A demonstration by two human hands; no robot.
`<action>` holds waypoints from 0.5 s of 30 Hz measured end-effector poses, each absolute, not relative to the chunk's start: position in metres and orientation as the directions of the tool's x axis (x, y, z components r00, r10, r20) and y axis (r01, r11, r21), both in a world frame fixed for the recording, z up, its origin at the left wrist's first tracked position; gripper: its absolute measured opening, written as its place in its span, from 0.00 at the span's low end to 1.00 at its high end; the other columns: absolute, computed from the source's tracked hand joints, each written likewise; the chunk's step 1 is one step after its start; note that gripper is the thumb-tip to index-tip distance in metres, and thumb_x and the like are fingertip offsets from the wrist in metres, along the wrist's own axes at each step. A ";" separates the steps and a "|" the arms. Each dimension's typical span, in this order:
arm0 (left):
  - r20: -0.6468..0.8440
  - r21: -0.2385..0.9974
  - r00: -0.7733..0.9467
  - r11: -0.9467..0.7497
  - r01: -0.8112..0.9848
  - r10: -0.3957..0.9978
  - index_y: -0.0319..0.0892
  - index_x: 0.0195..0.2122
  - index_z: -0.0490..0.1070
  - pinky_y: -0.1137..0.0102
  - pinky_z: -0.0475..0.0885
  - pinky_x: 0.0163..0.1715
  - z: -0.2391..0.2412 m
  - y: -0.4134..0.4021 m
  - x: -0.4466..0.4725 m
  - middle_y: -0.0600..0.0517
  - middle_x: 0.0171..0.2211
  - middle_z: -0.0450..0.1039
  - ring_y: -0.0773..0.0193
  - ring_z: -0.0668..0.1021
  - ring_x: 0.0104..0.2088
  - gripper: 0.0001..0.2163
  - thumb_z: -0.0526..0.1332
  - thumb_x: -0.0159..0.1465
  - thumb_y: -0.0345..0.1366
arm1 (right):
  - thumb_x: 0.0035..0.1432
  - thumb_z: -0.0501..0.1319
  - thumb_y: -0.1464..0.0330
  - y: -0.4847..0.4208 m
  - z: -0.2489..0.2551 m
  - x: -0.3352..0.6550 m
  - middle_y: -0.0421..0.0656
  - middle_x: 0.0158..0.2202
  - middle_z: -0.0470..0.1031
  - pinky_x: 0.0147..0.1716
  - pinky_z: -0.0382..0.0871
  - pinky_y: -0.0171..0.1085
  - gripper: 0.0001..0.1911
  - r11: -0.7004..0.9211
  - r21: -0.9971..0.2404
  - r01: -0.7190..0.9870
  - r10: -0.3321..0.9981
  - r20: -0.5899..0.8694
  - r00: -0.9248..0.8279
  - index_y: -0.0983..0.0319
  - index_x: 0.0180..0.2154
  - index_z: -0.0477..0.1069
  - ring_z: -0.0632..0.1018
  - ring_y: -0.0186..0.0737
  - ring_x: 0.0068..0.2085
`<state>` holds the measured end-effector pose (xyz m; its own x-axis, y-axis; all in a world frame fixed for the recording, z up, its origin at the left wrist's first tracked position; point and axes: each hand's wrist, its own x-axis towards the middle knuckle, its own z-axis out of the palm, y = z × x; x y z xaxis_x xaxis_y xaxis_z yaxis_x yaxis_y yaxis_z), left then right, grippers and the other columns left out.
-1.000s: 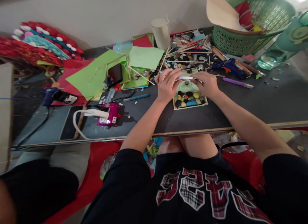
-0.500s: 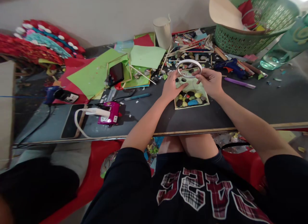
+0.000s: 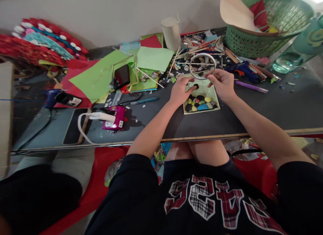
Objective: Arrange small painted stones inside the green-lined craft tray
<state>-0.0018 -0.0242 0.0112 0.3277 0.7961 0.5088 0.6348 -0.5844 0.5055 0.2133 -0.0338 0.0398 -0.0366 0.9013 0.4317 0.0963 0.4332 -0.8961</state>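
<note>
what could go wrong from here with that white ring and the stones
The ring is pinched near one edge by the right hand, so it might slip and drop onto the stones in the frame. The right hand could also bump the glue gun beside it; whether that is hot can't be seen.

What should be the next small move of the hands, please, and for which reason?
Perhaps the left hand should steady the free left side of the white ring: only the right hand seems to pinch it, at its lower right, while the left is open nearby, above the frame of pebbles.
</note>
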 end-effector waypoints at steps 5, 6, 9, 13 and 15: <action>0.549 0.492 0.297 -0.589 0.640 0.781 0.47 0.47 0.75 0.60 0.77 0.53 0.011 -0.026 -0.003 0.45 0.45 0.81 0.53 0.80 0.54 0.21 0.56 0.71 0.59 | 0.51 0.71 0.40 -0.033 0.039 0.212 0.41 0.33 0.83 0.26 0.81 0.38 0.27 0.419 -0.905 0.078 0.908 0.416 -0.051 0.57 0.36 0.79 0.81 0.37 0.31; 0.559 0.488 0.285 -0.587 0.645 0.778 0.47 0.45 0.75 0.61 0.78 0.52 0.011 -0.027 -0.003 0.45 0.44 0.81 0.53 0.81 0.53 0.22 0.55 0.71 0.60 | 0.51 0.71 0.40 -0.034 0.038 0.211 0.42 0.33 0.83 0.26 0.81 0.38 0.27 0.420 -0.905 0.075 0.907 0.415 -0.068 0.57 0.36 0.79 0.81 0.37 0.31; 0.580 0.475 0.253 -0.574 0.667 0.774 0.46 0.40 0.75 0.62 0.78 0.48 0.010 -0.028 -0.003 0.44 0.42 0.81 0.54 0.82 0.49 0.27 0.50 0.71 0.64 | 0.51 0.71 0.40 -0.035 0.037 0.208 0.43 0.34 0.83 0.27 0.82 0.39 0.28 0.426 -0.902 0.074 0.902 0.417 -0.109 0.57 0.36 0.79 0.82 0.38 0.32; 0.600 0.468 0.244 -0.582 0.666 0.762 0.47 0.37 0.78 0.62 0.79 0.47 0.010 -0.028 -0.002 0.46 0.37 0.81 0.57 0.83 0.44 0.31 0.44 0.72 0.64 | 0.52 0.70 0.41 -0.035 0.033 0.208 0.43 0.35 0.83 0.28 0.82 0.40 0.27 0.416 -0.906 0.084 0.906 0.404 -0.123 0.57 0.37 0.78 0.83 0.41 0.34; 0.606 0.469 0.252 -0.595 0.653 0.755 0.47 0.36 0.78 0.61 0.79 0.47 0.012 -0.029 -0.002 0.47 0.36 0.81 0.56 0.83 0.44 0.30 0.44 0.74 0.62 | 0.54 0.70 0.42 -0.034 0.032 0.209 0.43 0.36 0.83 0.29 0.82 0.40 0.26 0.412 -0.906 0.098 0.907 0.398 -0.137 0.57 0.38 0.78 0.83 0.40 0.34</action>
